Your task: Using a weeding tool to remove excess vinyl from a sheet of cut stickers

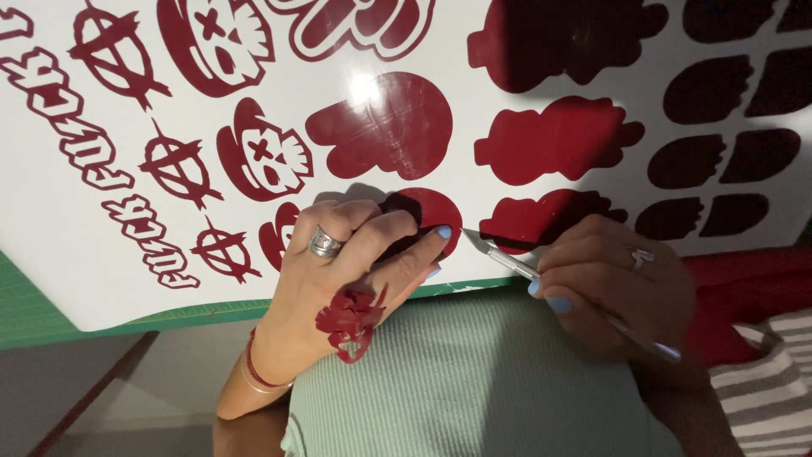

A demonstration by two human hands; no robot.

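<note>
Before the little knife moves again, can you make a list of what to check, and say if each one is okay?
1. The slim silver craft knife is held firmly in the right hand: ok.
2. The blade tip rests at the edge of the dark red vinyl shape being worked on: ok.
3. The left hand presses the white backing sheet flat: ok.
4. Left fingertips stay away from the blade: not ok, one blue-nailed fingertip is right beside the tip.
5. The green cutting mat lies under the sheet: ok at the near edge, the rest is hidden.
6. Peeled red vinyl scraps are out of the way: ok, stuck on the back of the left hand.
</note>
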